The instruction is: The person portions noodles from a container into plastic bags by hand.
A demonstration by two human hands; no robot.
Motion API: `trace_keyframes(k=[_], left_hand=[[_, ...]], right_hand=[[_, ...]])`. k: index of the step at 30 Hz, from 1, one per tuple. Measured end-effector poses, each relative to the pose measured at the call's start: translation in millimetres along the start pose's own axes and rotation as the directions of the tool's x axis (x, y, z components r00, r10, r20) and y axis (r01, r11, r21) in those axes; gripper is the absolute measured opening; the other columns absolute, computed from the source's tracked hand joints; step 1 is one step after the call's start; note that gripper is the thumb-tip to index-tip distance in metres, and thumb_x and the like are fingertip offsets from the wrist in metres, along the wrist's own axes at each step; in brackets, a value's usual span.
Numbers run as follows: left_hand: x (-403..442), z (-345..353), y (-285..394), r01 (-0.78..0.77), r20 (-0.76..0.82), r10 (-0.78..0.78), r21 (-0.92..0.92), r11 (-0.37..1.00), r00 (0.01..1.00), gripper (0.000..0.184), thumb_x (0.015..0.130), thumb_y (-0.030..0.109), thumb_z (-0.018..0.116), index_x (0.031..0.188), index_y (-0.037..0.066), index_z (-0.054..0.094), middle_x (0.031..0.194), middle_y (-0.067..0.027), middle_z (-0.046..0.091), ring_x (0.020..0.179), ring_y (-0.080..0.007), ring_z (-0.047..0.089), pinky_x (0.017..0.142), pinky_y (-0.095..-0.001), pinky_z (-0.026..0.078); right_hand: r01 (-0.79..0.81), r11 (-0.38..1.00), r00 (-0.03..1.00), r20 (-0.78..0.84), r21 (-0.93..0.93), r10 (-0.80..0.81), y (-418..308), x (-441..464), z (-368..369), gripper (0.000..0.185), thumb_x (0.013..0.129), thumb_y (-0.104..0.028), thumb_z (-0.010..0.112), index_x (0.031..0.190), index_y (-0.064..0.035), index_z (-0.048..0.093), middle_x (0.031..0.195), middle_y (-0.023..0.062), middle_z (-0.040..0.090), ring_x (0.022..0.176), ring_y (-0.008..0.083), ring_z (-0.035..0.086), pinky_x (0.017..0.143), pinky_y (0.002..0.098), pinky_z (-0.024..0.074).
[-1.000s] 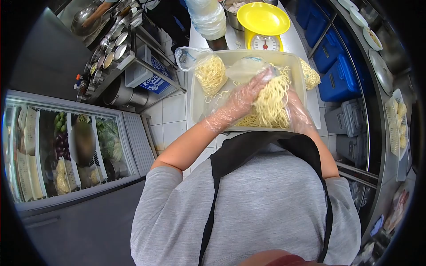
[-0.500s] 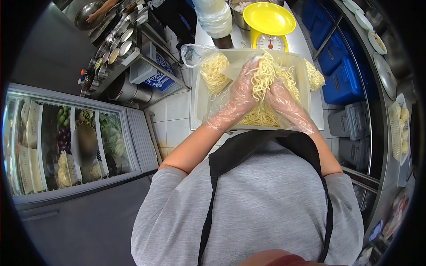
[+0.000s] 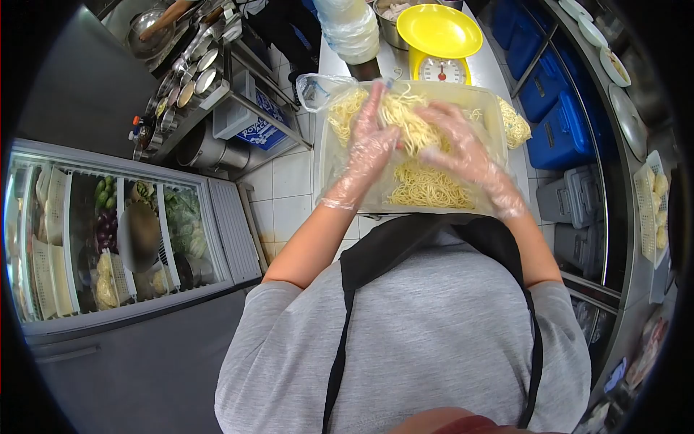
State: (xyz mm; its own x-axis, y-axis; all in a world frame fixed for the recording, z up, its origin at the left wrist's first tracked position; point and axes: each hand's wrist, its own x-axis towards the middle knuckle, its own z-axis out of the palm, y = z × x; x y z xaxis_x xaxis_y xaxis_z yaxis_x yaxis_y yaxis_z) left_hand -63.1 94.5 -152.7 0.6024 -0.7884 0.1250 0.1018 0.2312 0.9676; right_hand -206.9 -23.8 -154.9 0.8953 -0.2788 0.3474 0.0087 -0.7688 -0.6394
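Observation:
My left hand (image 3: 371,145), in a clear plastic glove, cups the left side of a clump of noodles (image 3: 407,119) over a translucent tub (image 3: 325,170). On the clump's right side is my gloved right hand (image 3: 461,141), fingers spread and slightly blurred, with nothing clearly gripped. More loose noodles (image 3: 430,186) lie in the tub below the hands. A plastic bag of noodles (image 3: 343,116) rests at the tub's left, partly behind my left hand.
Behind the tub stand a yellow scale (image 3: 439,32), a stack of plastic bags (image 3: 348,32) and a metal pot (image 3: 390,29). Another noodle bag (image 3: 513,123) touches the tub's right side. A co-worker's hand (image 3: 148,32) is at a metal bowl, upper left.
The noodle clump has come down and left from its raised position. My hands have moved apart, the right one opening away from the noodles.

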Motion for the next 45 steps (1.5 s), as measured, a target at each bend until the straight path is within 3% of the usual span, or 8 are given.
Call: trace_keyframes(k=[9, 15, 21, 26, 28, 32, 43, 45], left_hand=[[-2, 20, 36, 0.079, 0.158, -0.063, -0.095, 0.992, 0.985, 0.078, 0.075, -0.009, 0.047, 0.147, 0.012, 0.022, 0.147, -0.0087, 0.03, 0.087, -0.0056, 0.054, 0.059, -0.0168, 0.048], [-3, 15, -14, -0.128, 0.384, -0.054, 0.432, 0.893, 0.922, 0.083, 0.068, -0.003, 0.053, 0.146, 0.007, 0.024, 0.141, -0.0158, 0.038, 0.117, -0.0257, 0.049, 0.093, -0.0314, 0.045], [-9, 12, -11, -0.133, 0.362, -0.046, 0.453, 0.881, 0.931, 0.08, 0.073, -0.003, 0.054, 0.146, 0.014, 0.025, 0.146, -0.0085, 0.034, 0.104, -0.0168, 0.053, 0.077, -0.0268, 0.047], [-20, 2, -10, -0.394, 0.482, 0.118, 0.527, 0.753, 0.868, 0.073, 0.071, -0.007, 0.05, 0.139, 0.014, 0.039, 0.139, -0.0086, 0.041, 0.105, -0.0151, 0.054, 0.061, -0.0222, 0.052], [-22, -6, -4, -0.263, 0.418, 0.039, 0.496, 0.828, 0.908, 0.069, 0.07, -0.008, 0.049, 0.135, 0.013, 0.045, 0.135, -0.0095, 0.044, 0.109, -0.0164, 0.052, 0.059, -0.0218, 0.052], [-28, -22, -5, -0.343, 0.311, 0.189, 0.578, 0.74, 0.932, 0.05, 0.067, -0.011, 0.044, 0.112, 0.007, 0.055, 0.128, -0.0096, 0.047, 0.116, -0.0203, 0.048, 0.062, -0.0237, 0.052], [-26, -35, -8, -0.383, 0.3, 0.243, 0.787, 0.483, 0.922, 0.042, 0.069, -0.006, 0.048, 0.107, 0.007, 0.06, 0.127, -0.0134, 0.047, 0.096, -0.0267, 0.059, 0.075, -0.033, 0.051], [-29, -7, 25, 0.059, 0.151, -0.132, 0.411, 0.91, 0.98, 0.056, 0.07, -0.006, 0.044, 0.123, 0.009, 0.056, 0.133, -0.0079, 0.044, 0.087, -0.013, 0.058, 0.072, -0.0272, 0.051]], right_hand=[[-0.17, 0.945, 0.962, -0.16, 0.278, 0.22, 11, -13, 3, 0.092, 0.069, 0.004, 0.073, 0.144, -0.0145, 0.023, 0.127, 0.0156, 0.052, 0.117, 0.0231, 0.051, 0.097, 0.0329, 0.0432], [-0.061, 0.674, 0.918, -0.223, 0.736, 0.327, -14, -8, -31, 0.038, 0.076, 0.002, 0.066, 0.11, -0.0052, 0.05, 0.097, 0.0048, 0.061, 0.088, 0.0093, 0.059, 0.076, 0.026, 0.0494], [0.011, 0.927, 0.978, 0.197, -0.374, 0.068, -5, 6, -1, 0.019, 0.076, -0.019, 0.067, 0.09, -0.0067, 0.068, 0.081, 0.0142, 0.066, 0.078, 0.0277, 0.065, 0.075, 0.0369, 0.0497], [0.077, 0.834, 0.93, 0.341, -0.547, 0.138, 0, 17, 7, 0.023, 0.077, -0.024, 0.066, 0.092, -0.0071, 0.067, 0.085, 0.0161, 0.065, 0.08, 0.031, 0.062, 0.075, 0.0411, 0.0483], [-0.034, 0.99, 0.894, 0.447, 0.138, -0.032, 7, 24, -15, 0.031, 0.078, -0.029, 0.068, 0.097, -0.0037, 0.065, 0.09, 0.0176, 0.064, 0.089, 0.0274, 0.061, 0.079, 0.0385, 0.0478], [-0.171, 0.969, 0.955, -0.213, 0.176, 0.207, 18, 23, 0, 0.049, 0.074, -0.028, 0.076, 0.111, -0.0026, 0.056, 0.107, 0.0114, 0.059, 0.095, 0.0238, 0.056, 0.078, 0.0364, 0.046], [-0.178, 0.964, 0.971, -0.126, 0.199, 0.205, -14, 23, -54, 0.01, 0.076, 0.0, 0.057, 0.085, -0.0025, 0.055, 0.072, -0.0019, 0.048, 0.071, 0.0061, 0.048, 0.064, 0.0226, 0.042], [-0.144, 0.963, 0.972, -0.153, 0.227, 0.181, -27, 25, -69, 0.009, 0.077, -0.004, 0.059, 0.085, -0.0037, 0.055, 0.073, -0.0007, 0.051, 0.072, 0.0081, 0.051, 0.063, 0.0247, 0.0437]])
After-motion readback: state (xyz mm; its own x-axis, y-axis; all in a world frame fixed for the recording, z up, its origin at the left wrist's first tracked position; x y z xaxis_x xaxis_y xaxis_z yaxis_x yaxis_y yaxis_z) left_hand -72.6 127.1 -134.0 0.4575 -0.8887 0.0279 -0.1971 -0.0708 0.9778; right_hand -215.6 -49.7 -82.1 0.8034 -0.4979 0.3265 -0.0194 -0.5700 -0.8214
